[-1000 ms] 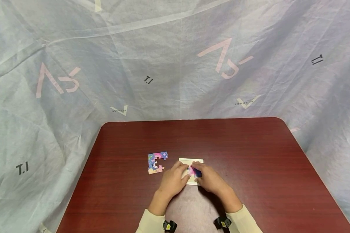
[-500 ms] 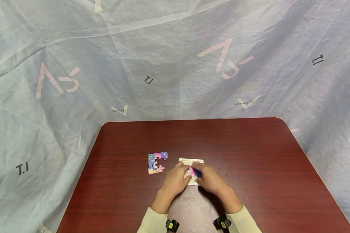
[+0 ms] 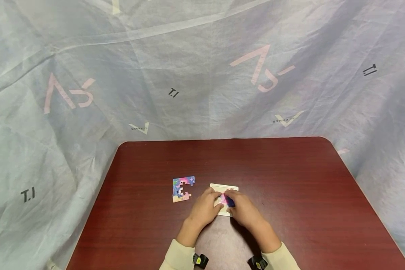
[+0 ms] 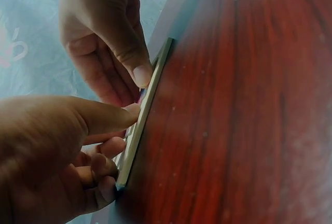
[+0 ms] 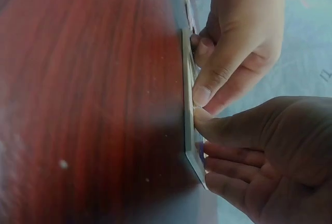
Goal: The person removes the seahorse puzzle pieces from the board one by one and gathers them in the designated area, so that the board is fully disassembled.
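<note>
A shallow cream puzzle tray [image 3: 224, 186] lies on the table between my hands. In it, a pink puzzle piece [image 3: 223, 199] shows beside a dark blue puzzle piece [image 3: 230, 203]. From the left, my left hand [image 3: 201, 208] pinches at the pink side, thumb low and forefinger high. My right hand [image 3: 246, 210] bends its thumb and fingers about the blue side. Both thumbs come close together over the tray's near rim [image 4: 136, 136] in the left wrist view. Fingers hide much of the pieces. The right wrist view shows the tray's thin edge [image 5: 187, 94] along the tabletop.
Left of the tray, several joined puzzle pieces [image 3: 176, 187] form a C shape, open towards the right. The red-brown table [image 3: 290, 168] has rounded far corners. Pale printed cloth [image 3: 202, 75] hangs behind it and along both sides.
My left hand has edged slightly right, closer to my right hand. The right hand keeps its place on the tray, and the head view has shifted a little.
</note>
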{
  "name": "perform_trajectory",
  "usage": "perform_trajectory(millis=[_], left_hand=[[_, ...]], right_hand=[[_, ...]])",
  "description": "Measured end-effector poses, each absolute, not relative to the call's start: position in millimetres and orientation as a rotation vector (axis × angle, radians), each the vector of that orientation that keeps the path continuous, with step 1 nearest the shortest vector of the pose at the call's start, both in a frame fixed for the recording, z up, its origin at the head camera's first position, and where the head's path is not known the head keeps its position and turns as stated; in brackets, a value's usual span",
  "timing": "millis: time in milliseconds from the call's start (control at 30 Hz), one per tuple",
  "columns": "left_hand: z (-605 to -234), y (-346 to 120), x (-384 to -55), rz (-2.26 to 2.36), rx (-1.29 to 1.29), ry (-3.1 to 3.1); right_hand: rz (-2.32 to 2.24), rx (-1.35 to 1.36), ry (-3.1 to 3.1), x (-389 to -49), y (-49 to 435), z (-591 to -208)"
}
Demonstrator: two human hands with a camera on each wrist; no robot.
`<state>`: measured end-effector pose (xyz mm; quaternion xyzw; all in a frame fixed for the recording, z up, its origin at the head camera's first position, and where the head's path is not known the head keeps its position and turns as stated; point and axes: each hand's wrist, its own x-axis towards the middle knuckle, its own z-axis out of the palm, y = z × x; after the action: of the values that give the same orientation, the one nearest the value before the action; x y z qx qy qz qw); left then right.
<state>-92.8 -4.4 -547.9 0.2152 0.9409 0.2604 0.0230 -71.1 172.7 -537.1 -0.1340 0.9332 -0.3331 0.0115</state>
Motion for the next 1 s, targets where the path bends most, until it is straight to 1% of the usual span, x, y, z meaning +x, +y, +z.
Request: perform_trajectory(millis=[367, 1000], left_hand=[[-552.0, -10.2, -97.2, 1.094, 0.660, 2.770], [-555.7, -11.7, -99.8, 1.098, 0.619, 2.736]], right_hand=[[-1.003, -0.403, 2.978, -65.5, 169.0, -535.0], [-0.925, -0.374, 2.974, -66.0, 171.2, -532.2]])
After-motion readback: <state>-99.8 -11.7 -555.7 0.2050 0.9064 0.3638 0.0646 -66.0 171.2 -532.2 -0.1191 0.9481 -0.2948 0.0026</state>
